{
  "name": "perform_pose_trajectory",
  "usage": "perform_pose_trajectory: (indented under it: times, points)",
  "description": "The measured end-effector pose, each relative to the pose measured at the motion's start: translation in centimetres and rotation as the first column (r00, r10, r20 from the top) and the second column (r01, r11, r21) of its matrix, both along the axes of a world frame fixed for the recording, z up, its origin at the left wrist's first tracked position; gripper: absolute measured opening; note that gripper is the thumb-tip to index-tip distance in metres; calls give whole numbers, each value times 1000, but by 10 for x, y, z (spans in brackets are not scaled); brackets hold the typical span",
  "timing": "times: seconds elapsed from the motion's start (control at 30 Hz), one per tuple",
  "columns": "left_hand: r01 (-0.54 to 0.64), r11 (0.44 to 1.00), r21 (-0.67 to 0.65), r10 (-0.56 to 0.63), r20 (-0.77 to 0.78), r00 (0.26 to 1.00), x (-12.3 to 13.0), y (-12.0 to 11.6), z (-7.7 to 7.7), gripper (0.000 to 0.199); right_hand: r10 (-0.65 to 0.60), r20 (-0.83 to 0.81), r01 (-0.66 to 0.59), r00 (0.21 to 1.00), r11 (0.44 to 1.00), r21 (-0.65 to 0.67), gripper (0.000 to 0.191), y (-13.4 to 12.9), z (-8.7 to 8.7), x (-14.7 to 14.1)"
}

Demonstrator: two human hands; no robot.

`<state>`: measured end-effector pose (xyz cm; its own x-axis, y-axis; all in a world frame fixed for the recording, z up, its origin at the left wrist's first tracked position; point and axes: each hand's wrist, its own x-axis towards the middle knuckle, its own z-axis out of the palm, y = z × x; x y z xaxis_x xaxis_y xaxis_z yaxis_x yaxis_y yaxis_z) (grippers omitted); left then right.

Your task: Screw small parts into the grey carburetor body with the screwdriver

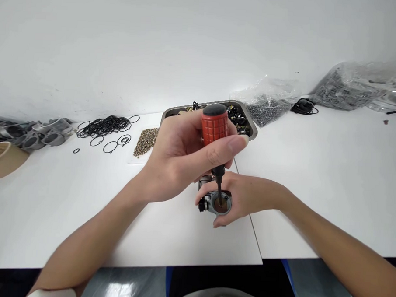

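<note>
My left hand (171, 165) is wrapped round a red-and-black screwdriver (215, 128), held upright with its shaft pointing down. The tip reaches into the round bore of a grey metal carburetor body (228, 206), over a brownish disc (220, 205) inside it. My right hand (240, 194) grips that carburetor body from the right, fingers on its far side and thumb along the near edge. A black fitting (202, 205) sticks out of the part's left side. Whether the tip sits in a screw is too small to tell.
Behind my hands stands a metal tray (253, 132) of small parts. Left of it lie brass screws (145, 142), black rubber rings (105, 128), metal castings (52, 135) and a tan container (7, 160). Plastic bags (268, 105) of dark parts and a black bundle (304, 106) line the wall.
</note>
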<state>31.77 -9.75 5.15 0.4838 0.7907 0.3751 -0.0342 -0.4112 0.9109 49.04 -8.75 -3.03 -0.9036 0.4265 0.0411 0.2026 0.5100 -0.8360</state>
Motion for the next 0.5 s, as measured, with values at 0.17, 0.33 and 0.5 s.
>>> perform_pose_trajectory:
  times: [0.17,0.33,0.5]
  points:
    - [99,989,113,-89,-93,992,-9,-10,10,8,2,-21,-2,1000,1000,-1,43,0,0,1]
    - [165,961,222,-130,-161,978,-9,-32,44,25,9,-9,-9,1000,1000,-9,49,2,-3,1]
    - [112,968,225,-105,-45,994,4,-39,58,39,19,-53,-20,998,1000,-21,48,4,-10,0]
